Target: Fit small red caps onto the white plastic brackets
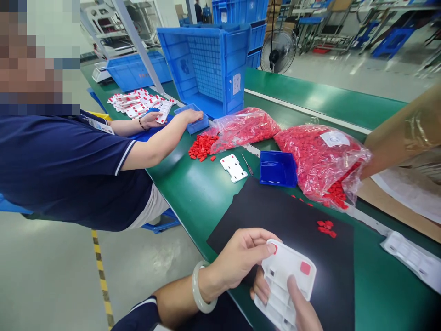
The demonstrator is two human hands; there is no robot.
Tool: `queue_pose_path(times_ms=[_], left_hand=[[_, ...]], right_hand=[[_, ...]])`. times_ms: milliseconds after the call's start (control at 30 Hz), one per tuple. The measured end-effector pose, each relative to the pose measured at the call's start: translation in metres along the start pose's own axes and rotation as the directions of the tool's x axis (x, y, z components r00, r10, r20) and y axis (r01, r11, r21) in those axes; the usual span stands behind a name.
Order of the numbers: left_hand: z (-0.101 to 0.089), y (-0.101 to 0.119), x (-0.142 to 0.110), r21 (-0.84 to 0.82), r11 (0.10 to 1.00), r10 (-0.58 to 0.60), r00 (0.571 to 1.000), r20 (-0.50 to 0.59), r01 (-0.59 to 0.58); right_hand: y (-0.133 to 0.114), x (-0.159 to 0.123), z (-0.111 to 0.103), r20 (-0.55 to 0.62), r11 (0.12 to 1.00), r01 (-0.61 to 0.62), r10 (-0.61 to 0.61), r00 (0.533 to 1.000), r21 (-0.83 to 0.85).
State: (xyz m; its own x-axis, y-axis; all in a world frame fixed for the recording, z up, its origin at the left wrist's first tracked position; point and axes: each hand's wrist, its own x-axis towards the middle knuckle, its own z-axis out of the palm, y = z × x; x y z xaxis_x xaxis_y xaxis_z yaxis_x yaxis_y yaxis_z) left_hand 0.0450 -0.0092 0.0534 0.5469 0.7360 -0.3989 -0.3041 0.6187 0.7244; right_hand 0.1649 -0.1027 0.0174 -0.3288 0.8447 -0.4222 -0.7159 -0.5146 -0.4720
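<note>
White plastic plate (284, 276) inside both grips: left hand (239, 259) clasping upper edge, right hand (305, 308) pinching side.

You are in a factory workshop, working at a long green assembly-line surface (193, 197) with co-workers. Blue plastic stacking crates (206, 69), bulk clear bags of red plastic parts (322, 161) and a bench scale (101, 72) sit along it, which marks this as production work. Beyond them you can see steel racks (310, 32), a pedestal fan (278, 51), and yellow-and-black tape (100, 276) marking the concrete floor.
</note>
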Motion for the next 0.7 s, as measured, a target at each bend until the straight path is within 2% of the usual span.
queue_pose_path(times_ms=[100, 333, 400, 533, 600, 700], left_hand=[[0.001, -0.001, -0.003, 0.020, 0.999, 0.035, 0.999, -0.019, -0.034], [0.005, -0.009, -0.004, 0.099, 0.983, 0.160, 0.983, -0.086, -0.152], [0.004, -0.009, 0.000, 0.073, 0.988, 0.140, 0.987, -0.074, -0.134], [-0.002, -0.005, 0.005, 0.060, 0.995, 0.077, 0.997, 0.029, -0.079], [-0.005, -0.003, 0.004, 0.072, 0.995, 0.064, 0.996, 0.065, -0.069], [-0.007, -0.001, 0.003, 0.081, 0.995, 0.045, 0.997, 0.056, -0.049]], right_hand=[[0.003, 0.000, -0.001, -0.012, 0.998, 0.043, -0.043, 0.999, -0.053], [0.004, 0.003, 0.006, -0.187, 0.993, 0.024, -0.046, 0.981, -0.118], [-0.001, 0.004, 0.009, -0.159, 0.998, 0.021, -0.029, 0.987, -0.053], [-0.010, 0.005, 0.011, -0.001, 0.987, -0.026, 0.026, 1.000, 0.157], [-0.012, 0.006, 0.010, 0.063, 0.974, -0.069, 0.057, 0.996, 0.214], [-0.008, 0.008, 0.007, 0.128, 0.963, -0.102, 0.072, 0.989, 0.249]])
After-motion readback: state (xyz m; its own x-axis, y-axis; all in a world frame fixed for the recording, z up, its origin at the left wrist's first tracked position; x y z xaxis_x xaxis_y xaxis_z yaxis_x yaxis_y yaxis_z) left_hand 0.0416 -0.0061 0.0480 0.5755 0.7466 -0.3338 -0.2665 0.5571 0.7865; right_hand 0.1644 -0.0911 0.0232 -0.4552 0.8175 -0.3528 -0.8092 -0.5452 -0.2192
